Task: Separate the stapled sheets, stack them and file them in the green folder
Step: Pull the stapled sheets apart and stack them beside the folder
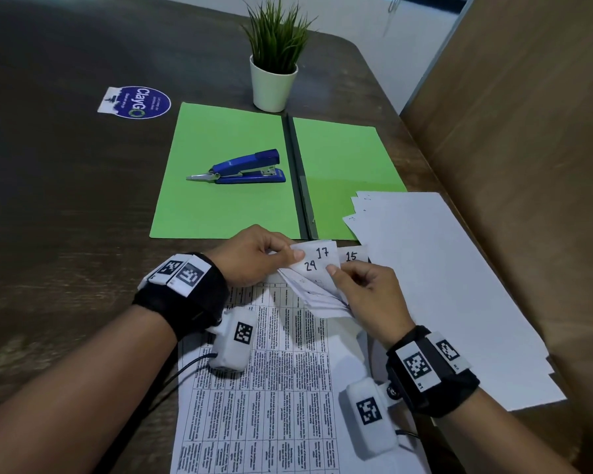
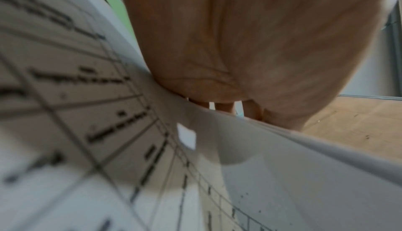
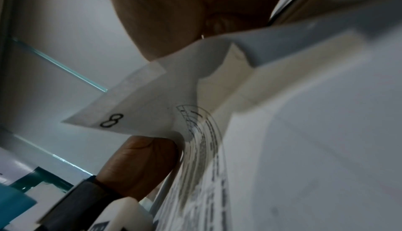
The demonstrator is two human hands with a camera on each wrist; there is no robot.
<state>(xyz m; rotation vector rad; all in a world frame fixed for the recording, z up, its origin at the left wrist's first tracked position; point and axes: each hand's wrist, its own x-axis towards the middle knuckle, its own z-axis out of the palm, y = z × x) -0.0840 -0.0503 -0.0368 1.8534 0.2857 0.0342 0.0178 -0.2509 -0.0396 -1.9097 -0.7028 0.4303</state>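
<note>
Dark wood-grain tabletop (image 1: 65,186), rounded far corner. Tan wood-look partition panel (image 1: 528,138) along R edge. Behind: pale wall (image 1: 356,25) w/ dark band near top. Small fake grass plant in white pot (image 1: 274,84) at far side. Blue round "ClayGo" sticker (image 1: 137,102) stuck on surface, L of centre. Light dim, even; soft shadows.

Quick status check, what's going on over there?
Both hands, left hand and right hand, pinch stapled sheets. Green folder open; stapler lies on it.
</note>
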